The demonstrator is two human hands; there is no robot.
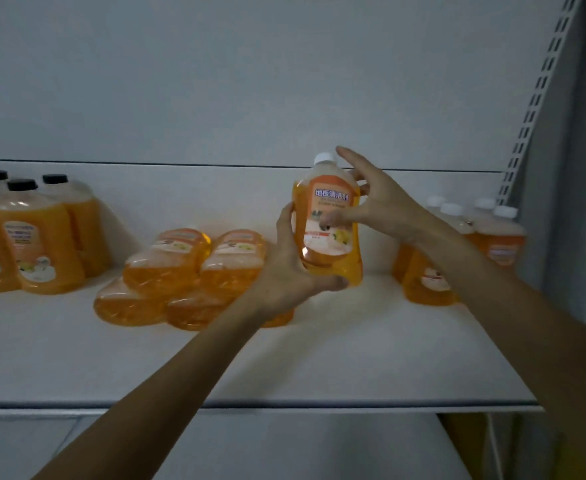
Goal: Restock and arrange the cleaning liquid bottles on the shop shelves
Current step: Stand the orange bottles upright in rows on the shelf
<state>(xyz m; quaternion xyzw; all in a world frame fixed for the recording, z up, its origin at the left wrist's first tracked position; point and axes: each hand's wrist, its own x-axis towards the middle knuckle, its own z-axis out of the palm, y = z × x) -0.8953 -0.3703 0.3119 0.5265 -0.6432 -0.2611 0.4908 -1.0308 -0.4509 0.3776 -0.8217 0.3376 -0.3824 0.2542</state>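
**Grip state.** Your left grip (291, 261) clasps the lower body of the orange bottle (329, 216), with the fingers round its far side and the thumb at the base edge. This hold appears to carry the weight. Your right grip (378, 202) pinches the upper half: thumb on the label front, fingers behind the shoulder, forefinger raised clear of the white cap (324, 157). Neither grip is released; both grasp the same bottle.

**Position of the bottle.** It stands upright between the two grips, label facing you, over the shelf (284, 358). Whether its base touches the shelf cannot be told.

**Surroundings.**
- Left of the left grip, partly behind its wrist: a heap of lying bottles (180, 271), stacked on their sides.
- Further left: black-capped jugs (35, 244), upright.
- Right of the right grip, behind its forearm: a standing group (492, 237) of white-capped bottles, upright.

**Purpose of the hold.** A low grip and a high grip together let you steady the bottle and square its label to the front. This is probably the facing step before set-down.

**Next move (judgement).** The standing group suggests the target. Bare shelf lies just right of the bottle, so place it there beside its like, label outward.

**Caution.** The heap rests close against your left wrist — a knock could roll those rounded bottles.
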